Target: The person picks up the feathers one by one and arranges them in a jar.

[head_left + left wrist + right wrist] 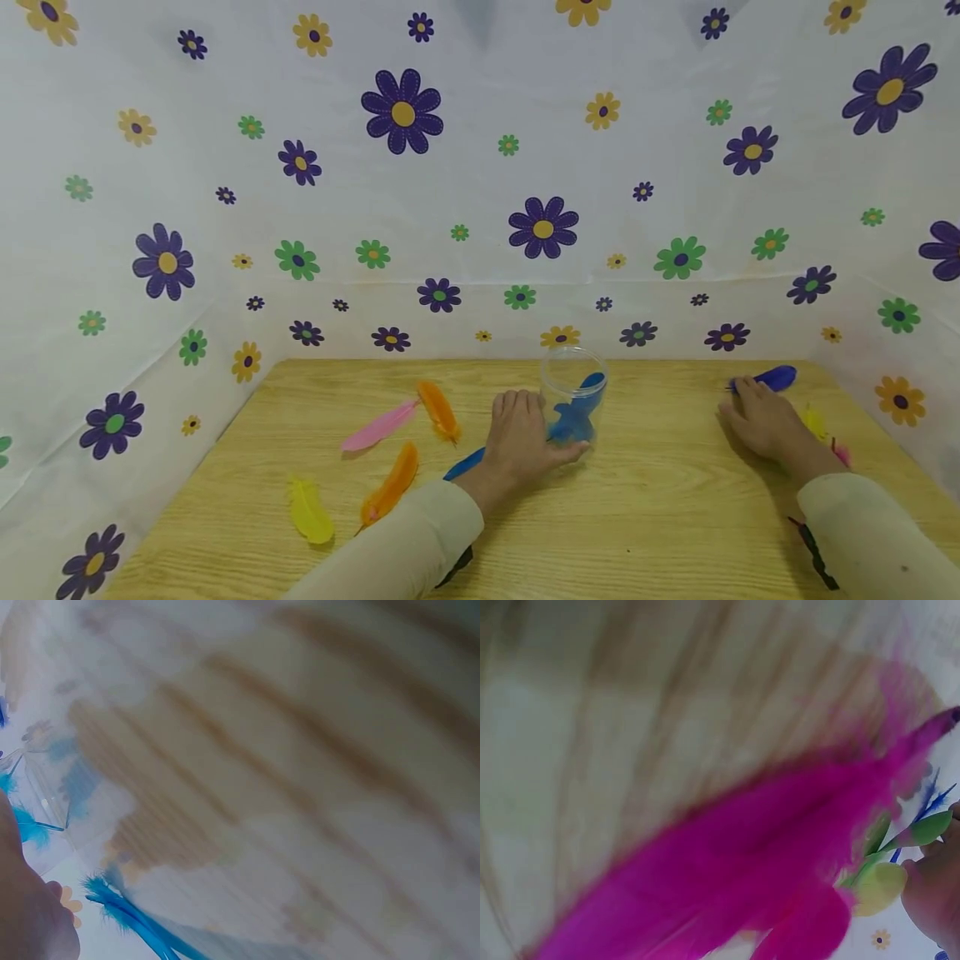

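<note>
A clear plastic cup (pixel 574 379) with blue feathers (pixel 576 417) inside stands near the back of the wooden table. My left hand (pixel 517 442) holds it from the left, thumb across the front near its base and fingers along its side. On the right, my right hand (pixel 765 421) pinches a dark blue feather (pixel 780 378) near its quill end, low over the table. A blue feather (pixel 465 463) lies partly hidden behind my left wrist. The left wrist view shows blue quills (pixel 142 922) close beside the hand.
Left of the cup lie a pink feather (pixel 380 427), two orange feathers (pixel 438 411) and a yellow feather (pixel 309 512). By my right wrist are a yellow feather (pixel 814 422) and a magenta feather (pixel 735 855). A flower-printed white sheet (pixel 480 183) encloses the table's back and sides.
</note>
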A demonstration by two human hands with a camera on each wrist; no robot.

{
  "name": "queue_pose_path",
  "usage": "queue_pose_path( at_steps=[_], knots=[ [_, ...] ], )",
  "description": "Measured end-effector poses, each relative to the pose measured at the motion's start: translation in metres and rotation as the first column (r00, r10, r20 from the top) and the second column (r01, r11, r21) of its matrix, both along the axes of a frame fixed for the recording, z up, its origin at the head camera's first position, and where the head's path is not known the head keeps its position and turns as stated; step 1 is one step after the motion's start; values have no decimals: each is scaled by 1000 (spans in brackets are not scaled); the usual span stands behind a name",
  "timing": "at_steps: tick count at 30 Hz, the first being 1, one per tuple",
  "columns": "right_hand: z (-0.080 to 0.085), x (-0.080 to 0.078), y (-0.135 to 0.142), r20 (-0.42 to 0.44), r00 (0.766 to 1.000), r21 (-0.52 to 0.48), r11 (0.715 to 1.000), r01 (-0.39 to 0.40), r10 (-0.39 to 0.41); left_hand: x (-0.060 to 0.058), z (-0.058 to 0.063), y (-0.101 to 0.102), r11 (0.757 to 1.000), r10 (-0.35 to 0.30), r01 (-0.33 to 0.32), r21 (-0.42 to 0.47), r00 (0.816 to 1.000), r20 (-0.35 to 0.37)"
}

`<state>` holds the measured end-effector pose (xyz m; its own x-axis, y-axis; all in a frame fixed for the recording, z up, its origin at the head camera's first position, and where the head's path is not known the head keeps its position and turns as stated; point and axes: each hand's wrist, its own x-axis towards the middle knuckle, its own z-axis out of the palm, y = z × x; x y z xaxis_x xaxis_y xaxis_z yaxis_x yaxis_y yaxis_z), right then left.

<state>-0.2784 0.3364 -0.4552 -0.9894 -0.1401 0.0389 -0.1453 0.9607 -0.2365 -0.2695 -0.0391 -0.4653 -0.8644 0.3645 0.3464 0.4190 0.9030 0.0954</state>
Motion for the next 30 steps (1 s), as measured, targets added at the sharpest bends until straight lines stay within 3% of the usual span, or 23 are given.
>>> queue_pose_path(
  at_steps=[14, 30],
  knots=[
    [-9, -5, -1, 33, 999, -15, 1000, -21, 22, 2, 0, 0, 1000, -1, 1, -1, 1000, -7],
    [1, 2, -27, 30, 993, -26, 993, -113, 114, 1, 0, 2, 1000, 2, -2, 5, 1000, -15]
  ],
)
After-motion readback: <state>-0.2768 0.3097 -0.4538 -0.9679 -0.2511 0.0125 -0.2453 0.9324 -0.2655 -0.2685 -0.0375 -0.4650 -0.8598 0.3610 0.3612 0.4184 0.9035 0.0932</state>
